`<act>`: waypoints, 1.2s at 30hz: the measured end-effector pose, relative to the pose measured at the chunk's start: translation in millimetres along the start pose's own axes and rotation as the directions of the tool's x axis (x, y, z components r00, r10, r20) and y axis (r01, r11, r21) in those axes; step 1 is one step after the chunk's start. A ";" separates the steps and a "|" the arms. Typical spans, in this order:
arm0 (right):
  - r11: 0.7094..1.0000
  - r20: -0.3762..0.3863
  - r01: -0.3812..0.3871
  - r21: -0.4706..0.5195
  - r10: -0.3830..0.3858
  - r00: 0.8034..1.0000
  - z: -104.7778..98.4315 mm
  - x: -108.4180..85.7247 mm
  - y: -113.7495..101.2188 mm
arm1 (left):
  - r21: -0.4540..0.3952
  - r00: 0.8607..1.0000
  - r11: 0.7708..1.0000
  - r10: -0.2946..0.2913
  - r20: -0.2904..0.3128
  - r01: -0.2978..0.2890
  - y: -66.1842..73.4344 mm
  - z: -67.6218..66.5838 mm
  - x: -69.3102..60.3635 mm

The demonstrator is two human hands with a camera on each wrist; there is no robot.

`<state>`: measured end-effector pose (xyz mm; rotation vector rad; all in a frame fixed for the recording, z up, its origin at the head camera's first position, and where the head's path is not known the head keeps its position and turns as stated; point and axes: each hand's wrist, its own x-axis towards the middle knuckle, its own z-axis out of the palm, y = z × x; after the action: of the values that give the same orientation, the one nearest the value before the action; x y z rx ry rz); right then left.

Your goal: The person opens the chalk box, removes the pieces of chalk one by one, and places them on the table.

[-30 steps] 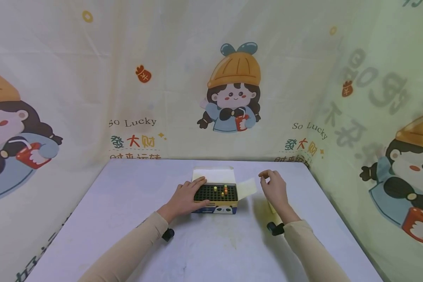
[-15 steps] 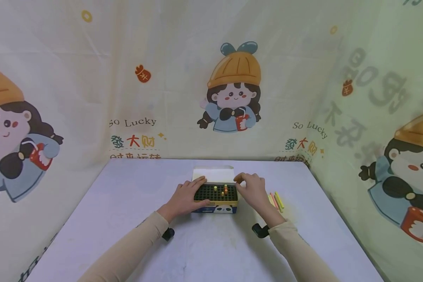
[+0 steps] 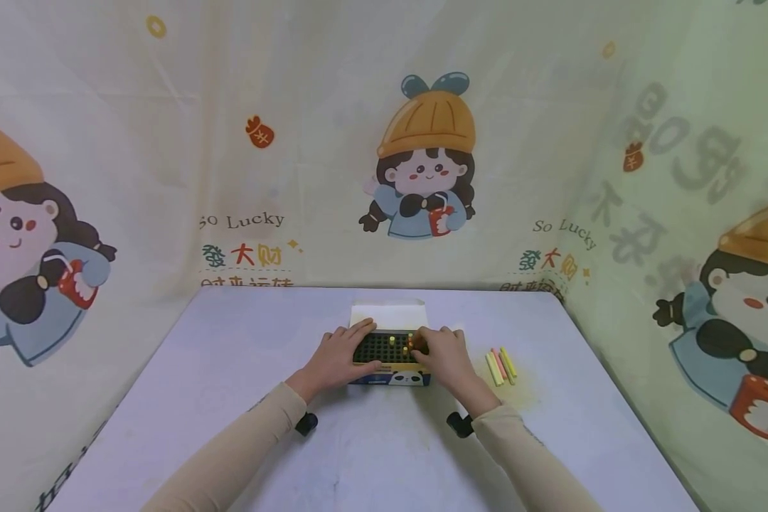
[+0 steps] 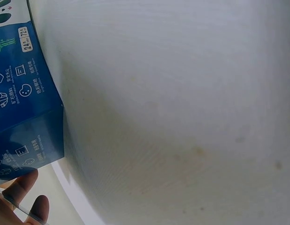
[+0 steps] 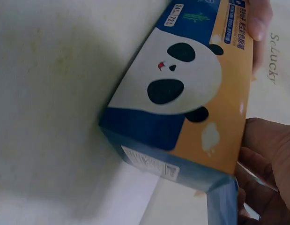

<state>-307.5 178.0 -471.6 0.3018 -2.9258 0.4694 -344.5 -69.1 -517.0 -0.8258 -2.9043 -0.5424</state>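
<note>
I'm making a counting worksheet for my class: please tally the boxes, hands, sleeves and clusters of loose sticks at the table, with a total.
Box: 1
Left hand and right hand: 2
Left sleeve and right sleeve: 2
Cluster of loose sticks: 1
Total: 6

And there on the cloth backdrop (image 3: 325, 171) it's "So Lucky", showing twice, each above 發大财, while printed red pouches (image 3: 259, 133) carry a ¥ sign. Down on the box (image 5: 184, 96), a label (image 5: 173, 15) reads 24 and 72, a barcode (image 5: 150, 162) on one end!
</note>
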 end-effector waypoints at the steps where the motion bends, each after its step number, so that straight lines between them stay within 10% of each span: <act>1: 1.000 -0.003 -0.008 0.007 0.008 1.000 1.4 0.7 -0.7 | 0.001 1.000 1.000 0.001 0.001 -0.001 -0.1 0.4 0.1; 36: 1.000 -0.091 0.012 -0.017 -0.013 0.996 15.9 7.5 1.4 | 0.013 1.000 1.000 -0.001 0.022 0.001 0.7 -0.4 -0.5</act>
<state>-317.1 172.8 -485.5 0.2887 -2.8357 0.4451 -343.7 -68.9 -516.4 -0.8340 -2.9255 -0.5170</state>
